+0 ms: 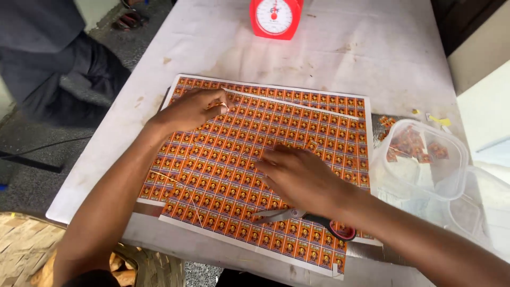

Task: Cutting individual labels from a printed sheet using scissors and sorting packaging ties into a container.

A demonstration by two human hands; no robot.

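Observation:
Large sheets (297, 125) printed with rows of small orange labels lie stacked on a white table (340, 48). My left hand (191, 110) pinches the upper left corner of the top sheet between thumb and fingers. My right hand (298, 175) rests flat on the middle of the top sheet, fingers spread and pointing left. A pair of scissors (308, 219) with black and red handles lies on the sheet just below my right wrist, blades pointing left.
A red kitchen scale (275, 17) stands at the table's far edge. A clear plastic tub (425, 159) with several cut orange labels sits at the right, its lid beside it. A woven basket (32, 250) stands on the floor at lower left. A seated person's dark clothing (48, 58) shows at upper left.

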